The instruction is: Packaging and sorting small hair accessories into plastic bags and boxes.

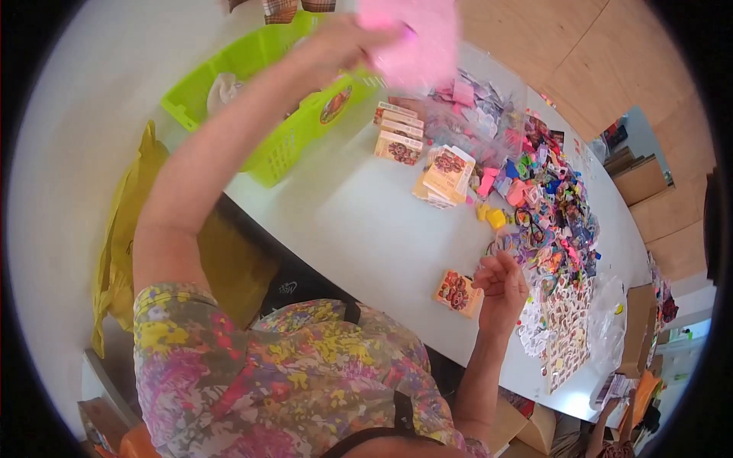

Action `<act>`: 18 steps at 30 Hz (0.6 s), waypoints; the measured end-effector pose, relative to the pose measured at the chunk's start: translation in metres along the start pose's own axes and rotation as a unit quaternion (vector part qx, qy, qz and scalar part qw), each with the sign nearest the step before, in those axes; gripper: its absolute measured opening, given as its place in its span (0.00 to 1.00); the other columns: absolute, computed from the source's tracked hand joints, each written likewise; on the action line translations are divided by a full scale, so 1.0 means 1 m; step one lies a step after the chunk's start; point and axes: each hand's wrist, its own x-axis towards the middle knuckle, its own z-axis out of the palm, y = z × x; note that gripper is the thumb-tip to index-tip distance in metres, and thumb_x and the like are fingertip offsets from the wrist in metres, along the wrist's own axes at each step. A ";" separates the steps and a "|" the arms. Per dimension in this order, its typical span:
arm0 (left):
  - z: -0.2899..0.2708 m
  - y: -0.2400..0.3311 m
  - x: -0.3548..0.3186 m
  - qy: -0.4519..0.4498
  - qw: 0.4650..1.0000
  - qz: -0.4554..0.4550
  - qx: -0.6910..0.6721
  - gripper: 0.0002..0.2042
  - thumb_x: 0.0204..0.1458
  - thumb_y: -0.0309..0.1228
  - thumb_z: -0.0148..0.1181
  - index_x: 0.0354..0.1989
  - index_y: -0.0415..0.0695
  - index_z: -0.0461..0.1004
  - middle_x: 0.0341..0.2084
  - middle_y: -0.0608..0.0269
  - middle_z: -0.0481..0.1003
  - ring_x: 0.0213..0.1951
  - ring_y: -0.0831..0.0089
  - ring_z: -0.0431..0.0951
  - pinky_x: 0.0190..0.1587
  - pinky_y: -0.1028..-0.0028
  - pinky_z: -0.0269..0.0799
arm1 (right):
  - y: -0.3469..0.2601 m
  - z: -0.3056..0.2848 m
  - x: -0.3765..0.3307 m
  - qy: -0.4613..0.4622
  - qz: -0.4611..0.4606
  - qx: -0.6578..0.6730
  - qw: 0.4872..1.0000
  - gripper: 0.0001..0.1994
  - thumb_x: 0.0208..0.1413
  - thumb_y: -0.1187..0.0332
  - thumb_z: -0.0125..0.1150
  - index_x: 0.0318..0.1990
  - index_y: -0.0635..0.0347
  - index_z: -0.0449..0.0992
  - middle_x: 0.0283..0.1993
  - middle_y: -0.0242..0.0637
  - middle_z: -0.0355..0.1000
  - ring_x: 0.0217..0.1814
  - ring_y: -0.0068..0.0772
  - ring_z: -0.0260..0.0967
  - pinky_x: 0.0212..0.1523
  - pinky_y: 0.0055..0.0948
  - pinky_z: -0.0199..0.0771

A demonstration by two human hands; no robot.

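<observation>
Floral-patterned fabric fills the lower centre of the frame, and from it the left hand is raised to the top centre, clenched on a pink sheet above a green basket. At centre right, the right hand is loosely curled over the white desk; whether anything is held cannot be told. A small printed card is seen just beside it, near a colourful pile of trinkets.

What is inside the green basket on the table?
Inside the green basket a crumpled whitish bag shows at the far end. The raised left arm covers the middle, so the rest cannot be seen.
</observation>
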 end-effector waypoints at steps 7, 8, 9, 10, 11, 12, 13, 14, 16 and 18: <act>-0.112 -0.109 0.062 0.262 0.886 0.030 0.382 0.45 0.40 0.54 0.71 0.61 0.35 0.61 0.51 0.50 0.69 0.54 0.58 0.69 0.55 0.60 0.64 | 0.030 -0.004 -0.005 0.021 0.072 -0.071 0.995 0.17 0.67 0.63 0.47 0.51 0.71 0.71 0.37 0.45 0.77 0.29 0.29 0.75 0.29 0.26 0.76; -0.071 -0.085 0.049 0.238 0.908 0.083 0.333 0.34 0.44 0.46 0.68 0.55 0.36 0.65 0.46 0.51 0.71 0.49 0.61 0.71 0.51 0.63 0.66 | 0.033 -0.013 -0.012 0.053 0.090 -0.125 0.987 0.16 0.66 0.65 0.47 0.51 0.71 0.71 0.36 0.44 0.76 0.29 0.28 0.74 0.29 0.25 0.75; -0.034 -0.057 0.029 0.211 0.928 0.132 0.277 0.23 0.49 0.38 0.66 0.49 0.37 0.70 0.41 0.52 0.72 0.44 0.64 0.73 0.46 0.67 0.69 | 0.034 -0.019 -0.011 0.059 0.084 -0.150 0.983 0.15 0.66 0.67 0.49 0.49 0.72 0.72 0.34 0.42 0.76 0.28 0.27 0.73 0.29 0.24 0.74; -0.007 -0.034 0.009 0.153 0.950 0.116 0.245 0.20 0.50 0.37 0.66 0.49 0.39 0.72 0.40 0.57 0.74 0.41 0.68 0.74 0.40 0.70 0.71 | 0.034 -0.020 -0.010 0.064 0.111 -0.153 0.980 0.15 0.65 0.67 0.50 0.47 0.72 0.74 0.32 0.39 0.75 0.28 0.24 0.72 0.31 0.23 0.73; 0.015 -0.013 -0.007 0.093 0.970 0.095 0.203 0.18 0.51 0.36 0.65 0.48 0.42 0.75 0.38 0.62 0.75 0.38 0.73 0.75 0.33 0.74 0.72 | 0.030 -0.023 -0.008 0.068 0.087 -0.260 0.959 0.15 0.65 0.66 0.51 0.46 0.72 0.76 0.31 0.37 0.76 0.28 0.22 0.72 0.33 0.22 0.72; 0.034 0.004 -0.017 0.054 0.979 0.077 0.182 0.18 0.51 0.36 0.65 0.48 0.42 0.75 0.38 0.62 0.75 0.38 0.73 0.75 0.33 0.74 0.72 | 0.030 -0.021 -0.006 0.094 0.076 -0.273 0.954 0.14 0.64 0.66 0.52 0.45 0.70 0.77 0.33 0.35 0.77 0.29 0.20 0.71 0.34 0.21 0.72; 0.031 0.041 -0.034 0.068 0.970 0.171 0.158 0.12 0.48 0.28 0.63 0.42 0.39 0.77 0.34 0.62 0.77 0.36 0.75 0.77 0.38 0.76 0.73 | 0.017 -0.007 0.003 0.065 0.066 -0.267 0.959 0.13 0.63 0.67 0.54 0.46 0.70 0.77 0.36 0.37 0.78 0.31 0.21 0.72 0.35 0.22 0.72; 0.049 0.041 -0.034 0.067 0.957 0.264 0.100 0.09 0.46 0.20 0.61 0.36 0.37 0.80 0.31 0.62 0.80 0.34 0.77 0.79 0.43 0.77 0.74 | 0.017 -0.022 0.003 0.078 0.056 -0.274 0.957 0.13 0.62 0.69 0.55 0.46 0.70 0.76 0.38 0.38 0.78 0.32 0.23 0.72 0.35 0.22 0.73; 0.084 0.005 -0.025 0.022 0.969 0.237 0.065 0.09 0.45 0.21 0.61 0.37 0.37 0.79 0.31 0.61 0.80 0.34 0.76 0.78 0.43 0.77 0.73 | 0.026 -0.039 0.014 0.093 0.037 -0.266 0.959 0.12 0.62 0.70 0.54 0.46 0.70 0.76 0.38 0.40 0.78 0.32 0.24 0.73 0.34 0.24 0.74; 0.107 0.000 -0.032 -0.030 0.973 0.228 0.035 0.11 0.44 0.22 0.62 0.39 0.37 0.78 0.32 0.60 0.79 0.36 0.75 0.78 0.44 0.75 0.73 | 0.013 -0.048 0.005 0.112 0.043 -0.305 0.945 0.11 0.60 0.71 0.56 0.46 0.66 0.77 0.40 0.36 0.78 0.35 0.22 0.73 0.34 0.21 0.73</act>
